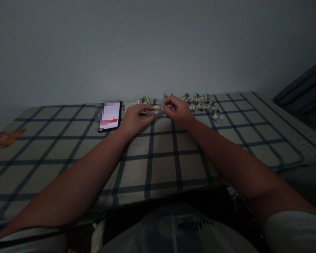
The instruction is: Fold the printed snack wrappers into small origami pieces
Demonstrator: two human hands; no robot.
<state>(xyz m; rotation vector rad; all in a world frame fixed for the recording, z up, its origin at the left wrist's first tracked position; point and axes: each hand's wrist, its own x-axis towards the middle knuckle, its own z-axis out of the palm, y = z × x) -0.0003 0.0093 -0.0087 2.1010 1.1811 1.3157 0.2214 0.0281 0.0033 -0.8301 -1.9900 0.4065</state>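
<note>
Printed paper strip [156, 109] low over the checked cloth [162, 151], spanning both hands — left hand [134, 119] pinched on one end, right hand [179, 110] pinching the other. Looks thin; an uneven tug could tear it. Folded paper pieces [200, 104] lie just beside the right hand — a careless sideways sweep might scatter them.

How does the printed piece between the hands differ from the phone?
The printed piece is held by the left hand and right hand; the phone rests on the checked cloth. The piece is small and narrow, the phone a larger rectangle. The phone is lit; the piece isn't.
</note>
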